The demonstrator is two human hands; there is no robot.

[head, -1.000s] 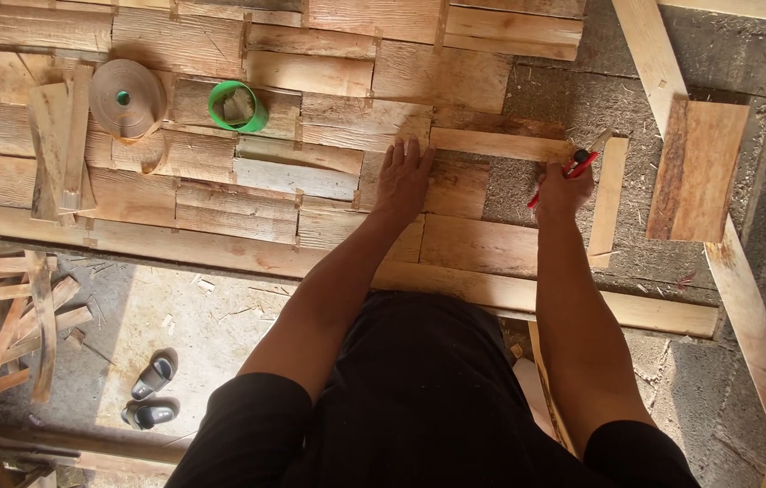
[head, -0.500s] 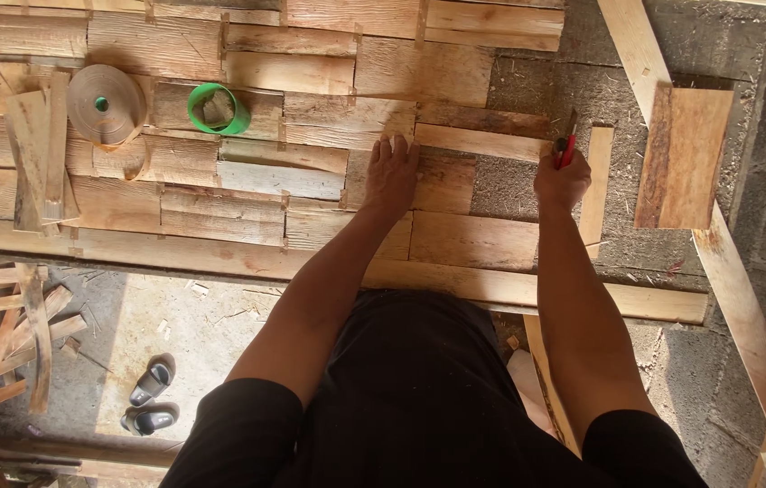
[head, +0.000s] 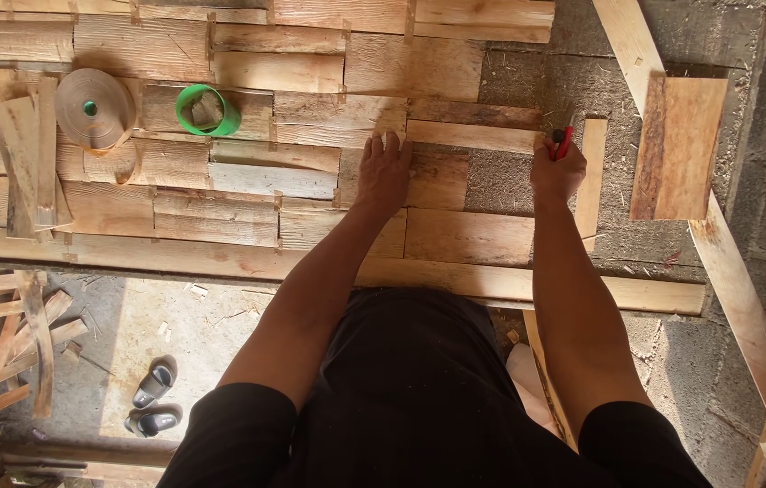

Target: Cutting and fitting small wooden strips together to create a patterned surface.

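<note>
Patchwork wooden panel [head: 247,194]: left hand [head: 383,172] pressing flat, fingers spread, should steady the narrow slat [head: 473,136] while right hand [head: 557,167], fingers closed on a red marker [head: 562,142], marks its end.

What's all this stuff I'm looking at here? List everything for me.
wooden slats: many, pale brown, laid in rows across the panel
long strip: one, pale, under both hands
red marker: one, in the right hand
green cup: one, on the slats, upper left
tape roll: one, tan, left of the cup
short board: one, brown, far right
sandals: two, grey, floor lower left
left hand: flat on the slats
right hand: gripping the marker
</note>
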